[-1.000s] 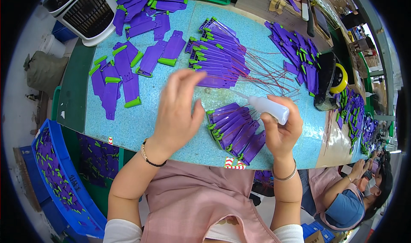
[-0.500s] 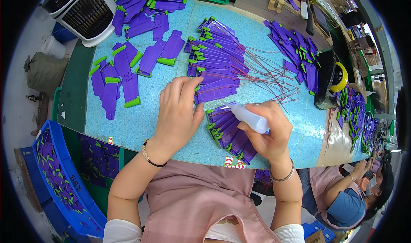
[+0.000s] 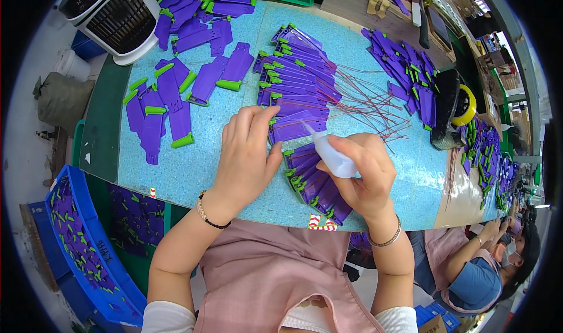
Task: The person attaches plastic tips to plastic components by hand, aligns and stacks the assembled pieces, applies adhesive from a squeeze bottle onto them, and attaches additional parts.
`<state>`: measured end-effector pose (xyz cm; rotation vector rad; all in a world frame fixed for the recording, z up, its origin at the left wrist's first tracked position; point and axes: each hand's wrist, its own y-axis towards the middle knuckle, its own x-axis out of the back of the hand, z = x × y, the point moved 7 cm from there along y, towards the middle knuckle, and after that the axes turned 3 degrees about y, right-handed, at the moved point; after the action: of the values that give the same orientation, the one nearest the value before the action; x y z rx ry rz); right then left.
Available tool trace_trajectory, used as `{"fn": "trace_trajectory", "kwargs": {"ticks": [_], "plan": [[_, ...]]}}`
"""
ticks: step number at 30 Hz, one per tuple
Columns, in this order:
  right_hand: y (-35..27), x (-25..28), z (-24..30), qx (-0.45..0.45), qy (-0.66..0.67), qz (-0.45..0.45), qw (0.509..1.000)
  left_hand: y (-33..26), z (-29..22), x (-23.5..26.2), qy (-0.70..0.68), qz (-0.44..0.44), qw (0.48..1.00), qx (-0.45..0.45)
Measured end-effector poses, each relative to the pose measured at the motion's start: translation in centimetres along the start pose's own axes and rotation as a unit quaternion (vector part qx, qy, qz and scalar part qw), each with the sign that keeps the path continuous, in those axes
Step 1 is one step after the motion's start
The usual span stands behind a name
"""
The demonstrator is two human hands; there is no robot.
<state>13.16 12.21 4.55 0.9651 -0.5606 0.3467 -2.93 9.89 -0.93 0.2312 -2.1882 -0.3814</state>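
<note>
My right hand (image 3: 369, 175) is wrapped round a translucent white squeeze bottle (image 3: 334, 156), tilted so its thin nozzle points at a flat purple plastic piece (image 3: 287, 130). Thumb and forefinger of my left hand (image 3: 241, 157) grip the left end of that piece. It lies at the near end of an overlapping row of purple pieces (image 3: 299, 80) with green ends. Thin dark red wires (image 3: 366, 107) run off them to the right. Below the bottle lies a fanned group of purple pieces (image 3: 319, 186), partly hidden by my right hand.
Loose purple pieces (image 3: 205, 78) lie at the left of the blue table (image 3: 167, 177), near a white fan-like appliance (image 3: 120, 19). Another pile (image 3: 404, 69) lies right, beside a yellow tape roll (image 3: 465, 105). A blue crate (image 3: 88, 245) stands lower left. A co-worker (image 3: 475, 274) sits at right.
My right hand has moved the bottle slightly left and up, and its nozzle now reaches over the near purple piece. My left hand has barely shifted.
</note>
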Motion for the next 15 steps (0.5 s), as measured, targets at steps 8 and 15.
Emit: {"fn": "trace_trajectory", "kwargs": {"ticks": [8, 15], "plan": [[-0.2, 0.4, 0.7, -0.027, 0.067, -0.005, 0.997, 0.0, 0.1, 0.0, 0.009, -0.005, 1.000, -0.002], [-0.1, -1.0, 0.7, -0.006, 0.071, 0.033, 0.997, 0.1, 0.0, 0.2, 0.003, -0.007, 1.000, -0.009]]}}
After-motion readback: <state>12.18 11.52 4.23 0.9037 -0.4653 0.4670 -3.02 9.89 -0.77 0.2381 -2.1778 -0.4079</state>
